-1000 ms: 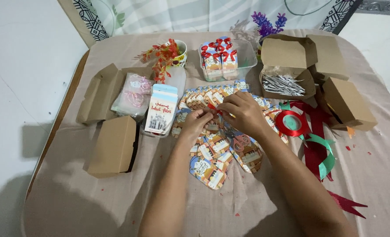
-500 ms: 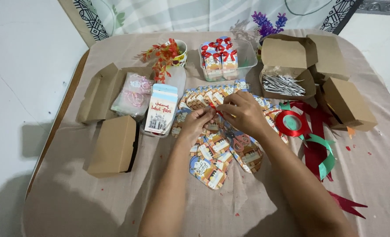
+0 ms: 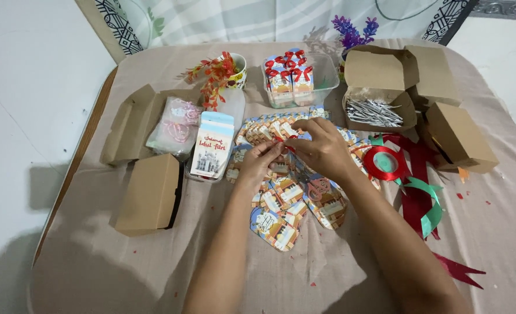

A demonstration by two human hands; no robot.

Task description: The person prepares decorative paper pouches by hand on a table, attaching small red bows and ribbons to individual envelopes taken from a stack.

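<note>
My left hand (image 3: 262,158) and my right hand (image 3: 322,146) meet over the middle of the table, fingertips pinched together on a small piece of red ribbon (image 3: 287,142). Beneath them lie several flat printed cards (image 3: 281,200) in blue and orange, spread in overlapping rows. A roll of red ribbon (image 3: 384,162) sits just right of my right wrist. To the left of my left hand stands a small printed gift box (image 3: 212,147).
A clear tub (image 3: 323,74) holds gift boxes with red bows. Brown cardboard boxes sit at left (image 3: 150,193) and right (image 3: 460,136); an open one (image 3: 380,116) holds silver strips. Red and green ribbon strips (image 3: 423,200) trail at right. A cup with orange flowers (image 3: 234,68) is at the back.
Both hands stay over the cards, with the fingers shifting slightly on the red ribbon piece. Nothing else has moved.
</note>
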